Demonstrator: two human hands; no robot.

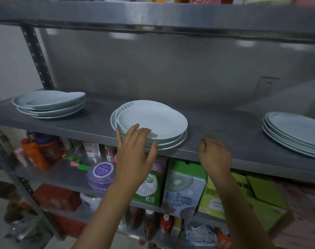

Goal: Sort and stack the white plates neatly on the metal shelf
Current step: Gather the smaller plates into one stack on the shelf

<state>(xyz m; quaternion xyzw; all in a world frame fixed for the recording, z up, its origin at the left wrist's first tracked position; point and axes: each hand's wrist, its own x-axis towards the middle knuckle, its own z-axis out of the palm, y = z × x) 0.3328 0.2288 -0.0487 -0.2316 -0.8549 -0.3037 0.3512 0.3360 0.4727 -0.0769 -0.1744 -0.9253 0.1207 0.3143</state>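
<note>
Two bare arms come up from the bottom of the frame. No sleeves cover them as far down as the bottom edge. The left hand (135,150) sits near the middle of the picture, and the right hand (215,155) is a bit to its right. No rings, watch or gloves show on the sides we can see. Both are a little blurry.

- Loads of headroom over the metal shelf (225,126); the upper shelf (171,15) sits well above all the plates.
- Three things in the way: left stack (49,105), middle stack (151,124) right at the front edge, right stack (293,132).
- Bare shelf between the stacks; the wider gap is middle to right.
- Left hand (135,150) blocks the middle stack's front-left; right hand (214,153) sits at the front lip of that wide gap.
</note>
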